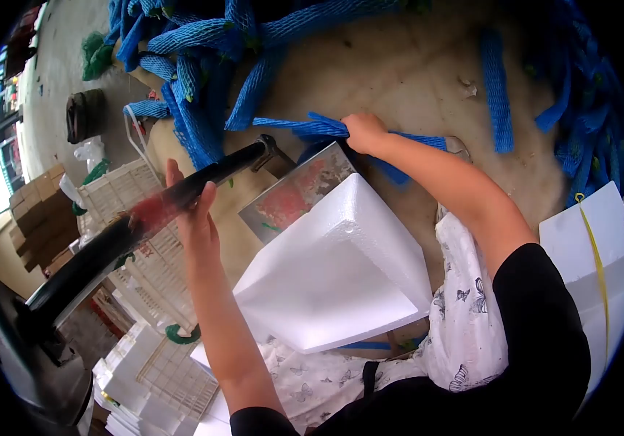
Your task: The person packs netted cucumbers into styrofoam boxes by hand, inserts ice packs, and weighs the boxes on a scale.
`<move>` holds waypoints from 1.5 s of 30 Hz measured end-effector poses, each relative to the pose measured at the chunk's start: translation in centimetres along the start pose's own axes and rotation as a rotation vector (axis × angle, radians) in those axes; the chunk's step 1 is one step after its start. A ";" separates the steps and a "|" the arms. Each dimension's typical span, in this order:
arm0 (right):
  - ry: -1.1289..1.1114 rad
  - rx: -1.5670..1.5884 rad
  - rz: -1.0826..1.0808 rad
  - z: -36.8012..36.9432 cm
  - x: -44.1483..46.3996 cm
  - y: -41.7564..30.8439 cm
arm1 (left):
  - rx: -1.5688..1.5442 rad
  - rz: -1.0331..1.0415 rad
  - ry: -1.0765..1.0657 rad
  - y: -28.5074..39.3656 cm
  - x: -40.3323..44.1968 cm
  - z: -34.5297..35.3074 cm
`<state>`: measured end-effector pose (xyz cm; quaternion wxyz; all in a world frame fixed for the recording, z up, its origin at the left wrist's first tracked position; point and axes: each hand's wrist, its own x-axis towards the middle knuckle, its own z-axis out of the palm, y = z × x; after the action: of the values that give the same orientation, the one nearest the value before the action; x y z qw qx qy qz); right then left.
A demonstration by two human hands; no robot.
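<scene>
My right hand [365, 133] is closed around a blue foam net sleeve [312, 128], whose narrow end sticks out to the left. Behind my forearm more blue netting [424, 139] shows. My left hand [196, 218] is at a black pole [163, 206] with a red patch; the pole crosses in front of the palm. Its visible fingers and thumb are stretched apart, the rest hidden. Between my arms a white foam box [334, 269] stands tilted against my apron [472, 312]. Just beyond it is a worn metal plate [301, 190].
Piles of blue net sleeves lie at the back [188, 43] and right [588, 123]; a single sleeve [497, 91] lies apart. White plastic crates [138, 203] and cardboard boxes [39, 207] stand left. A white foam box with a yellow strap [595, 269] stands right. The pole's dark head [29, 356] is lower left.
</scene>
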<state>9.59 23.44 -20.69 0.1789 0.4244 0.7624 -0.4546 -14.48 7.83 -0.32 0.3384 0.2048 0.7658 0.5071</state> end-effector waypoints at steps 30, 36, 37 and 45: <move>-0.267 0.340 -1.249 -8.6 -26.3 -13.9 | -0.369 0.138 0.489 8.9 -21.4 2.6; 0.685 0.096 -0.602 -10.1 -12.2 -3.0 | 0.810 0.117 0.649 -3.1 -20.7 -23.5; 0.720 -0.023 -0.458 -10.5 -8.5 -0.8 | 0.976 0.027 0.645 -5.2 -19.9 -26.3; 0.792 -0.774 0.129 -16.9 9.0 3.6 | 0.473 -0.293 -0.054 0.6 -21.3 -11.2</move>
<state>9.22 42.91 -19.68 0.0491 0.5121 0.8551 0.0646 -7.96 -13.02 9.74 0.3711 0.1785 0.8751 0.2544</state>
